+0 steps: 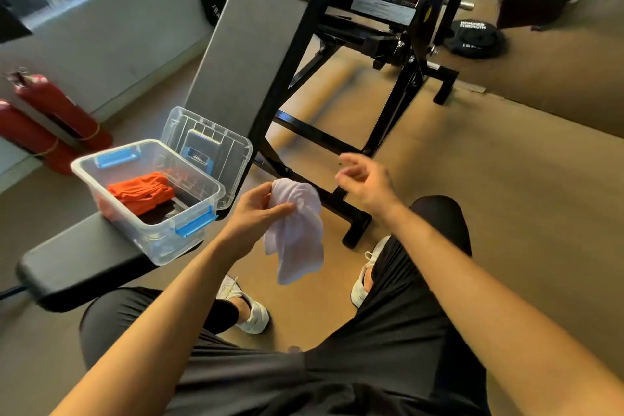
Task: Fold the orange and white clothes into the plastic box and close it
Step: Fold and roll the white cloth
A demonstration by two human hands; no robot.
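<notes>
Black shorts (388,348) and two bare forearms fill the bottom of the view, reaching forward over the person's lap. Just ahead of them the left hand (260,209) grips a bunched white cloth (297,236) by its top, thumb and fingers curled round the fabric, and the rest of the cloth hangs free in the air above the floor (472,179), touching nothing else. To its right, apart from the cloth, the right hand (368,182) is raised with fingers loosely curled and holds nothing; it is a little blurred. Left of the left hand stands the clear plastic box (162,240), set on the end of a black bench pad (84,257) with one corner at the pad's edge. An orange cloth (140,191) lies folded inside on the box floor. Its clear lid (209,142) is swung open and stands tilted back behind the far rim. Blue latches (196,224) sit at the box's two short ends. Below the hanging cloth, two white sneakers (253,314) rest on the floor. Beyond the box rises a grey pad (246,44) lettered FLEX on a black machine frame (304,54). Two red fire extinguishers (57,108) lean by the wall at the left edge, and a black weight plate (472,39) lies far right.
</notes>
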